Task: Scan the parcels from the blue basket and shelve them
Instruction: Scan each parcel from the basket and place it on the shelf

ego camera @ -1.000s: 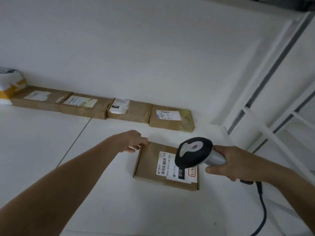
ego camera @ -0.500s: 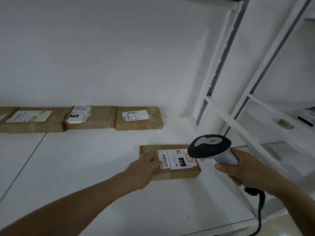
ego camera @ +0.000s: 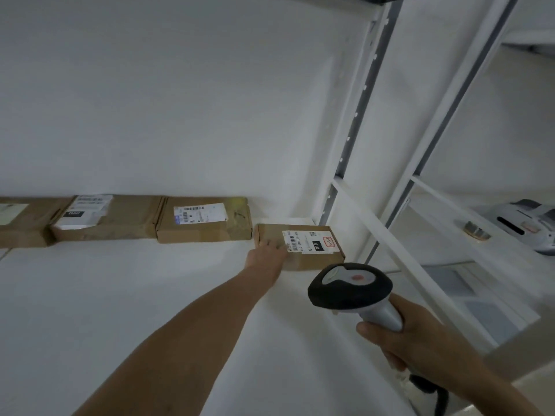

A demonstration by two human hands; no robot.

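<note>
So we're resting our left hand point(ego camera: 266, 256) flat, fingers straight, on the parcel point(ego camera: 303, 246), which is lying on the shelf point(ego camera: 150, 295) just beside the last box point(ego camera: 204, 219) in the back row. Our right hand point(ego camera: 420, 340) is gripping the scanner point(ego camera: 350, 288) by its handle, nearer us.

One wide-angle camera, worn on the head, looks forward and down along both forearms onto a white shelf point(ego camera: 120, 295). The right hand point(ego camera: 402, 334), gripping the scanner point(ego camera: 350, 291), sits close beneath the lens and looms large. The left hand point(ego camera: 265, 256) lies flat far ahead, much smaller. Beyond the left hand rises the back wall point(ego camera: 180, 100). Beyond and right of the right hand, rack uprights point(ego camera: 366, 85) slant across the frame.
</note>
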